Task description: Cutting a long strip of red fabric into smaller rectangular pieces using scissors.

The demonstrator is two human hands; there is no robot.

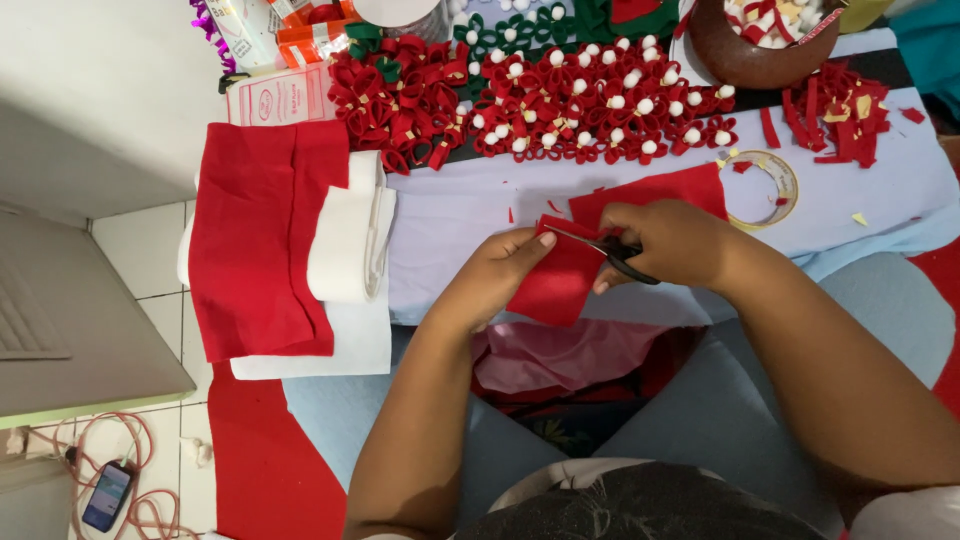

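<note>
My left hand (pixel 495 275) pinches the upper left edge of a piece of red felt (pixel 552 285), held just over the pale blue cloth (pixel 450 225). My right hand (pixel 670 245) grips black-handled scissors (pixel 612 252), whose blades point left and lie across the top of that felt piece. A larger red felt sheet (pixel 665 190) lies flat behind my right hand.
A stack of red felt (pixel 260 235) and white felt (pixel 345 250) lies at the left. Many red felt flowers with white centres (pixel 580 105) fill the back. A tape roll (pixel 775 185), red scraps (pixel 840 110) and a brown bowl (pixel 745 55) sit at the right. A phone (pixel 107 497) lies on the floor.
</note>
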